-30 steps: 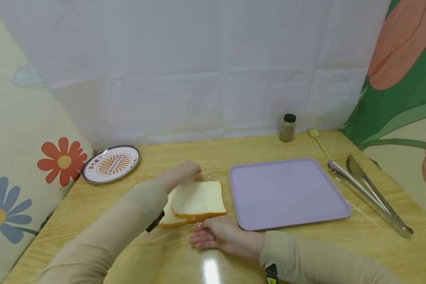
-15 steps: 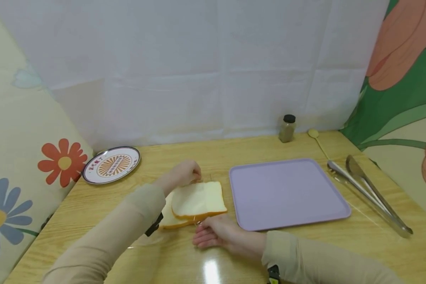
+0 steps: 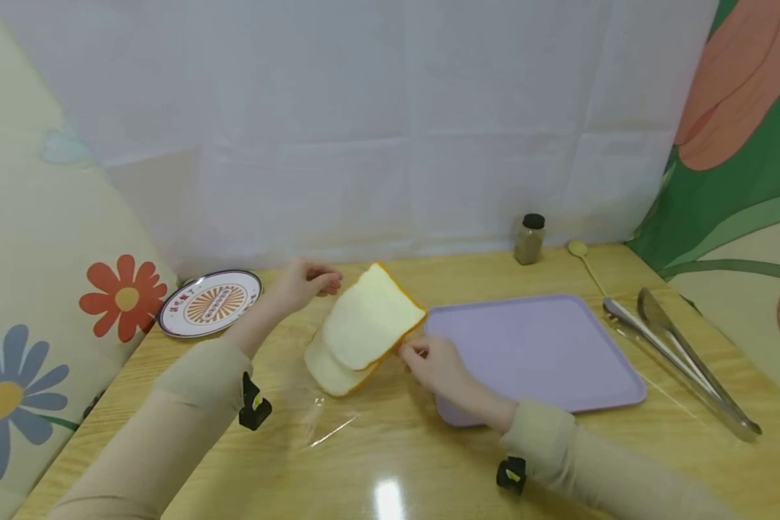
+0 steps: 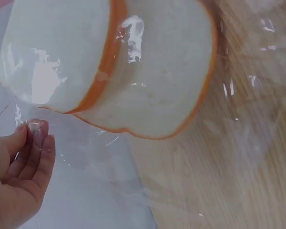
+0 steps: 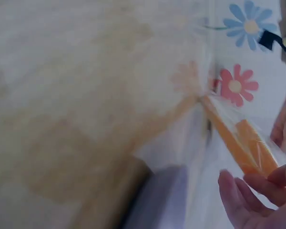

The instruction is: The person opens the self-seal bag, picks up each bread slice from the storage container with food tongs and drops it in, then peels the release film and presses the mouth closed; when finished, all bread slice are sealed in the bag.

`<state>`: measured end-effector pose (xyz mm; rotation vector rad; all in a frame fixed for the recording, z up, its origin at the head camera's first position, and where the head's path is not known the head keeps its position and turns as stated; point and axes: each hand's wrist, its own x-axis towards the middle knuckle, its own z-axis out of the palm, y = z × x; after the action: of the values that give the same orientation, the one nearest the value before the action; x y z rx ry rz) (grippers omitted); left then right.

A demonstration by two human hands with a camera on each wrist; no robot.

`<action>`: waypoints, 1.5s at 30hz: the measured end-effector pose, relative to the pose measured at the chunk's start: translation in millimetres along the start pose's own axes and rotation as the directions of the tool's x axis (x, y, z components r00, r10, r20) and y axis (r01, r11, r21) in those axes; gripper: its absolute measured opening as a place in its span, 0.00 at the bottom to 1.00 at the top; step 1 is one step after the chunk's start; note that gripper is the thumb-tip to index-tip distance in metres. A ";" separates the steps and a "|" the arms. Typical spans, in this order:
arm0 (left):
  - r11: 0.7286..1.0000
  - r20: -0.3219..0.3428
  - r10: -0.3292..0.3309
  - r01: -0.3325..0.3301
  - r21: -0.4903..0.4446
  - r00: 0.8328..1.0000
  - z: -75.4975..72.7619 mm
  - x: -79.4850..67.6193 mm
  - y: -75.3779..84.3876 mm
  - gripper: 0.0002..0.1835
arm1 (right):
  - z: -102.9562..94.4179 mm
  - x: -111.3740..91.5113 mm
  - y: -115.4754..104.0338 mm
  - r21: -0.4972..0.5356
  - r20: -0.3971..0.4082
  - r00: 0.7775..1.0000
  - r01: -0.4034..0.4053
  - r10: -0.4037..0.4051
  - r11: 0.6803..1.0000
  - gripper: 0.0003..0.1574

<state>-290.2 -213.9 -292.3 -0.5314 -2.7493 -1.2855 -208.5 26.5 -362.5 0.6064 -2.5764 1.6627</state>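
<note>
The left hand (image 3: 304, 284) and right hand (image 3: 440, 367) are pinching clear plastic film (image 4: 134, 40) around two cream, orange-crusted bread slices (image 3: 367, 318) (tilted, overlapping) left of the lilac rectangular tray (image 3: 536, 354), risking sliding if either pinch slips.

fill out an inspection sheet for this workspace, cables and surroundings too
Surface: wood-grain table, with a bright reflection near the front.
Job's things: two overlapping bread slices in clear wrap, held tilted.
Clutter: plate at far left; lilac tray right of the bread; dark-capped jar, spoon and metal tongs farther right.
Grippers: left hand and right hand each pinch the wrap.
Cables: nothing seen.
Surroundings: white cloth behind, flower-patterned walls on both sides.
</note>
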 end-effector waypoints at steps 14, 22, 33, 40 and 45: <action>0.904 -0.550 0.070 -0.285 -0.317 0.833 8.7 -59.2 32.8 0.10 | -43.5 32.1 -20.5 0.156 -0.405 0.905 0.212 -0.133 0.965 0.10; 0.845 -0.616 -0.059 -0.290 -0.449 0.785 19.1 -75.2 40.7 0.12 | -43.7 34.4 -27.3 0.193 -0.444 0.881 0.270 -0.162 0.943 0.08; 0.875 -0.572 -0.101 -0.200 -0.441 0.814 20.4 -81.1 50.8 0.09 | -43.4 38.5 -32.0 0.121 -0.464 0.856 0.315 -0.227 0.941 0.07; 0.862 -0.602 -0.089 -0.241 -0.446 0.794 19.1 -80.9 49.9 0.08 | -52.1 39.1 -26.5 0.124 -0.506 0.826 0.355 -0.249 0.927 0.07; 0.857 -0.596 -0.071 -0.258 -0.447 0.800 20.2 -80.0 45.3 0.09 | -54.7 39.4 -24.3 0.137 -0.488 0.833 0.367 -0.260 0.920 0.07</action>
<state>-198.2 -194.3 -288.1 -0.2159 -1.8349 -1.7857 -247.6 53.7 -308.8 0.5258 -1.8593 1.7360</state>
